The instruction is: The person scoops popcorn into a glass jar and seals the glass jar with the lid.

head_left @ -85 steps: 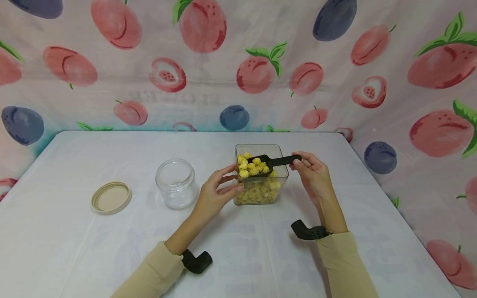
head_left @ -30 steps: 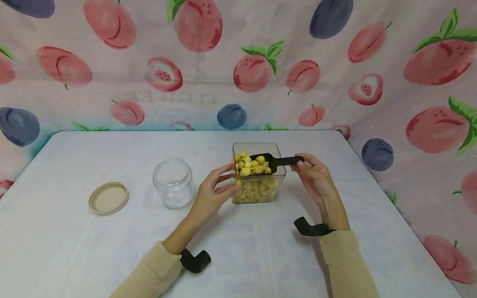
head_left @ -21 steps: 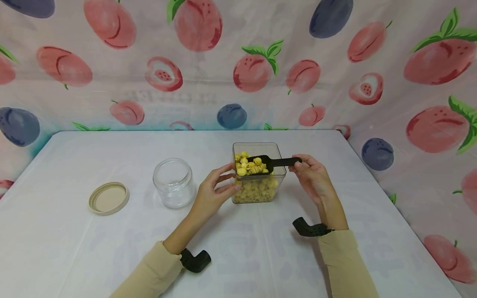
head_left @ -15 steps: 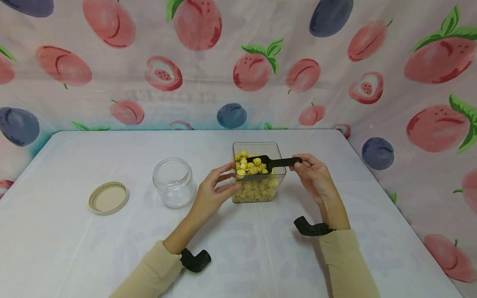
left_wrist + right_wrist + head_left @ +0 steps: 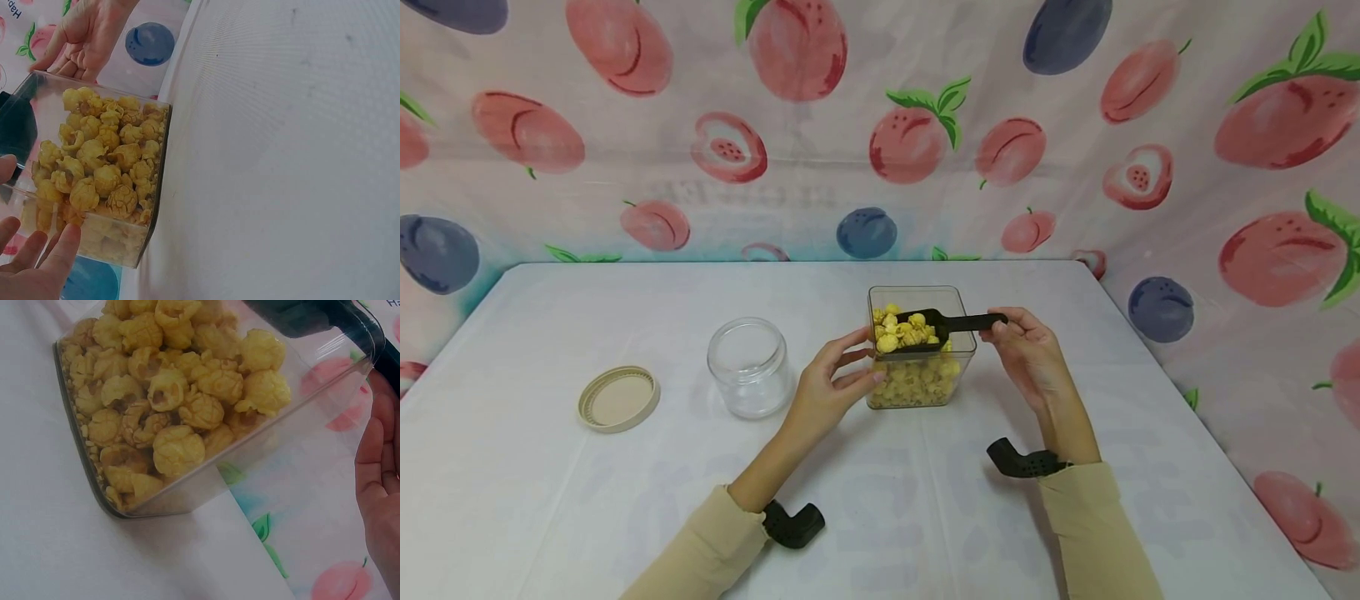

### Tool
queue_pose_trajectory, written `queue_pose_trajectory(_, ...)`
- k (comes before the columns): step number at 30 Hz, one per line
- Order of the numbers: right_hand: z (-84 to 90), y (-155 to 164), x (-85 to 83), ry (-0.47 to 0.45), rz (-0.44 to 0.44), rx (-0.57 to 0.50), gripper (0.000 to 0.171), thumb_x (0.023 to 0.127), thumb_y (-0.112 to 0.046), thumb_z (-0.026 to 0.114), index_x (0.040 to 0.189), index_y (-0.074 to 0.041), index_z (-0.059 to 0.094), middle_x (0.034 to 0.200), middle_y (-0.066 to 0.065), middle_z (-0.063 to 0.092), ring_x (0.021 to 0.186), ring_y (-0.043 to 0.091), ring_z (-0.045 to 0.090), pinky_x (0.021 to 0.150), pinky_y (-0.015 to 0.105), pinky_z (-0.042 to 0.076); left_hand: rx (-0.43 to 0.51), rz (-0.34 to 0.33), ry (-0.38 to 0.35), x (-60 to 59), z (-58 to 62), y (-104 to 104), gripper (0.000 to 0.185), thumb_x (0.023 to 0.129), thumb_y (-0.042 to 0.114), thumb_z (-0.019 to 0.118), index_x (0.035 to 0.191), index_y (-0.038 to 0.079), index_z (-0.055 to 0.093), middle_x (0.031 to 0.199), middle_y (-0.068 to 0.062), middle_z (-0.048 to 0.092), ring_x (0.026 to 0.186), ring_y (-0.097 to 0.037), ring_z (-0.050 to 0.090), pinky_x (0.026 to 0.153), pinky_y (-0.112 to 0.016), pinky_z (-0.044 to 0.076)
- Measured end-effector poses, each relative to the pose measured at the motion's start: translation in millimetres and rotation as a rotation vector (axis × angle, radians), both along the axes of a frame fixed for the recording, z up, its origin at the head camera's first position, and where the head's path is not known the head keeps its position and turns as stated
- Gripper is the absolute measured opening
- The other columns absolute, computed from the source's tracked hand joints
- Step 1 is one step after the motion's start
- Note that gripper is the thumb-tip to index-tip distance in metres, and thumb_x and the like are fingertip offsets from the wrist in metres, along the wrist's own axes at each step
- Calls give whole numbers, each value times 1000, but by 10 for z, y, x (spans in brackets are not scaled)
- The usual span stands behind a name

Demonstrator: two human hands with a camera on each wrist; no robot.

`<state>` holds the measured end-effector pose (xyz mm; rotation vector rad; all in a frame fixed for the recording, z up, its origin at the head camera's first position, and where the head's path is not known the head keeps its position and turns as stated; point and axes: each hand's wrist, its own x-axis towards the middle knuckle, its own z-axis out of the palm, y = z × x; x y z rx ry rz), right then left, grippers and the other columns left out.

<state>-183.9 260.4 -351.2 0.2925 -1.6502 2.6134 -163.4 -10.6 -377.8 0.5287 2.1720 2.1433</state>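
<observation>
Compared with half a second ago, the black scoop (image 5: 925, 327) is sitting a touch higher over the clear square tub (image 5: 958, 367), still heaped with yellow popcorn (image 5: 901, 332); the hands have barely shifted. The tub is standing mid-table, right of centre, with bare white table (image 5: 550, 500) lying open at 6 and 9 o'clock. The glass jar (image 5: 751, 367) is standing well apart at the tub's 9 o'clock, its beige lid (image 5: 619, 398) further left. The left hand (image 5: 831, 390) is bracing the tub's left wall, fingers loosely spread. The right hand (image 5: 1028, 350) is pinching the scoop handle, though the exact finger placement is hard to make out.
</observation>
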Motion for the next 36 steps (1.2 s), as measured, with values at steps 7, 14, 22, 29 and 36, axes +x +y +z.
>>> queue_pose_trajectory(7,-42,26,-22,3,10,-121,21,90,7,52,96,-5,68,88,5,63,79,14,66,80,21,52,14,-1,-6,2,-1,-3,56,85,8,66,136,14,46,136,-6,45,123,-25,49,95,-29,48)
queue_pose_trajectory(14,-26,61,-21,7,-7,-191,21,91,7,50,95,-3,68,86,7,65,78,16,65,78,22,53,17,4,-13,4,6,-5,57,85,8,67,137,13,46,137,-5,45,123,-25,50,95,-30,48)
queue_pose_trajectory(22,29,67,-9,70,1,-266,21,90,9,50,97,1,68,88,10,65,78,19,66,78,23,54,15,2,-10,4,4,-4,57,84,9,68,136,14,46,136,-7,45,123,-28,48,96,-32,48)
queue_pose_trajectory(29,88,44,-2,83,-4,-310,21,90,10,49,98,3,67,89,11,64,78,20,67,78,23,54,-9,2,-8,-1,19,-21,55,85,10,68,136,14,47,136,-6,46,123,-29,48,96,-32,48)
queue_pose_trajectory(36,140,10,14,101,-1,-342,19,88,10,52,98,4,67,88,12,65,78,21,67,77,24,55,-55,17,32,6,133,-88,54,85,13,68,135,11,47,138,-6,47,123,-28,49,99,-37,46)
